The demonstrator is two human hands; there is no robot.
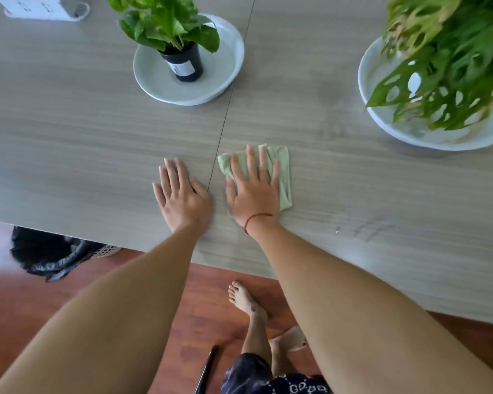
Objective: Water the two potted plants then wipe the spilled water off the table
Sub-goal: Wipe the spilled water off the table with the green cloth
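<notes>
A folded light green cloth (pixel 283 174) lies on the grey wood-grain table (pixel 83 143), and my right hand (pixel 252 189) presses flat on it with fingers spread. Just left of the table's seam, my left hand (pixel 181 194) rests palm down on the bare tabletop, holding nothing. A small leafy plant in a black pot (pixel 185 64) stands in a white dish (pixel 225 38) at the back centre. At the far right, a larger plant with holed leaves (pixel 444 61) sits in a white bowl (pixel 410 135). Faint damp smears (pixel 365 227) show on the table right of the cloth.
A white power strip (pixel 37 8) lies at the back left corner. The table's near edge runs diagonally below my wrists. Below it are a red-brown floor, a black bag in a basket (pixel 52 254), and my bare feet.
</notes>
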